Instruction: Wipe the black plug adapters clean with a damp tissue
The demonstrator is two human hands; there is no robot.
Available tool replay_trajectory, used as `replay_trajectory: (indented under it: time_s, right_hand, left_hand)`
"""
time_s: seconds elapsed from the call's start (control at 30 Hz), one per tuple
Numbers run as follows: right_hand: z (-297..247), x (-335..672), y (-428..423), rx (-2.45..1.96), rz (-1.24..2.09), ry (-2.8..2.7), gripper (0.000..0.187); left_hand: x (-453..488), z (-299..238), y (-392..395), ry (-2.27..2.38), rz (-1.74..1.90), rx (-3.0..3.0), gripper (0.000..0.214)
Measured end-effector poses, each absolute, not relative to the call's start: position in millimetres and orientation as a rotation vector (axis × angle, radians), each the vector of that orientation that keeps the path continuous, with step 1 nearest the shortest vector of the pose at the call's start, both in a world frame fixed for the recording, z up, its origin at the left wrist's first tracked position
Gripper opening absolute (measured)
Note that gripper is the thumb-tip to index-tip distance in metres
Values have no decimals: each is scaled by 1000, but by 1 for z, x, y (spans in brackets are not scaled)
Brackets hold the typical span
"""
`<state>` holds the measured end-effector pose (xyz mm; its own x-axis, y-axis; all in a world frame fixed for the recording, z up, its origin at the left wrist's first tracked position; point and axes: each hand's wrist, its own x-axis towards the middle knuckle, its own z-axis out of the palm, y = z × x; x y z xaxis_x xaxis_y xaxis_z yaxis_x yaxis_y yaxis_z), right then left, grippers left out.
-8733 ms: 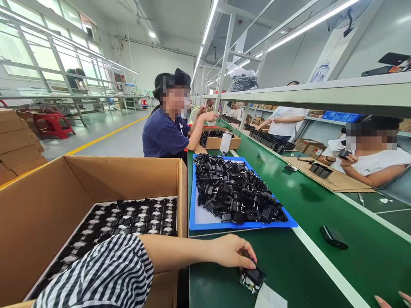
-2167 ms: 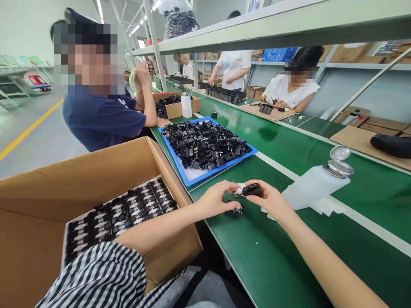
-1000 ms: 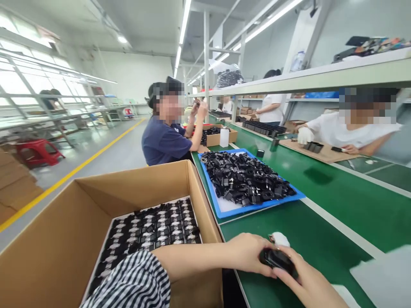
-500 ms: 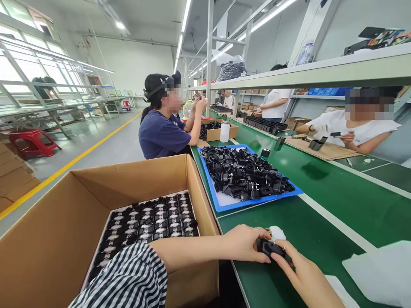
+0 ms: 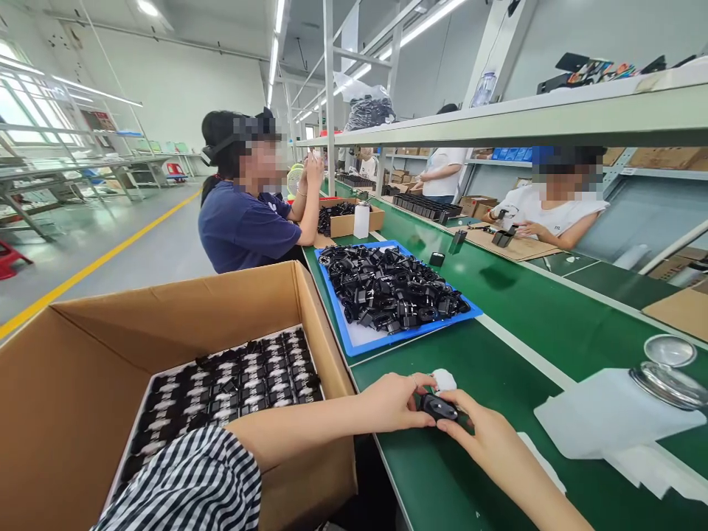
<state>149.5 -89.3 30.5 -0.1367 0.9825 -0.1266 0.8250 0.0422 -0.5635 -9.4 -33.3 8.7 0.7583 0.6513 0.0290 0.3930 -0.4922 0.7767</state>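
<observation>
Above the near part of the green bench, my left hand (image 5: 399,400) pinches one end of a small black plastic piece (image 5: 439,406) with a rounded, glossy face. The fingers of my right hand (image 5: 476,418) close on its other end. What kind of part it is cannot be made out. Just behind my fingers is a crumpled white wad (image 5: 443,380), like cloth or tissue. Farther back, a blue-rimmed tray (image 5: 354,349) bears a heap of black plug adapters (image 5: 392,287). My left forearm reaches across an open cardboard box (image 5: 310,457) holding rows of packed black units (image 5: 237,380).
A white bottle with a metal dispenser top (image 5: 591,413) stands at right, beside white paper (image 5: 539,461). A person in blue (image 5: 243,228) sits at the left bench edge; another in white (image 5: 553,214) works opposite. A shelf (image 5: 498,122) overhangs the bench.
My view has swung right, so the scene sits farther left and the white bottle's top now shows. Both hands still hold the black piece, whose glossy face shows more. The person opposite has moved their hands.
</observation>
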Motion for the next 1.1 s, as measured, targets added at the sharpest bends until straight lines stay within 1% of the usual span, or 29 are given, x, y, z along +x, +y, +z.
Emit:
replay_trajectory:
  time_s: [0.17,0.27,0.33,0.4,0.5,0.6,0.7,0.77,0.83,0.9,1.0,1.1]
  right_hand:
    - [26,152,-84,-1812,744,-1997,22]
    - [27,151,-83,-1838,720,-1980,23]
    - [29,150,-83,-1887,701,-1989,24]
    - [31,150,-82,-1924,673,-2018,24]
    - [35,151,-80,-1913,635,-2084,21]
    - [39,148,-80,-1954,573,-2158,18]
    - [42,142,-83,-2045,450,-2251,12]
    - [42,139,-86,-2084,359,-2286,10]
    - [40,138,-88,-2091,324,-2266,11]
    - [38,140,-88,-2050,405,-2193,15]
    - [36,147,-84,-1971,606,-2049,19]
    - [32,155,-82,-1865,714,-1949,20]
  left_hand:
    - [-9,10,-35,847,393,2267,40]
    - [-7,19,-34,857,356,2409,38]
    - [-4,30,-32,881,222,2527,35]
    - [1,42,-28,911,3,2638,33]
    - [12,60,-21,895,-300,2720,35]
    - [24,71,-17,845,-481,2708,39]
    - [32,75,-18,918,-585,2691,37]
    - [31,71,-16,914,-540,2704,35]
    - [24,62,-13,812,-387,2660,33]
    - [14,50,-10,743,-179,2507,35]
    - [1,31,-11,771,156,2260,38]
    - [-4,21,-20,805,331,2175,41]
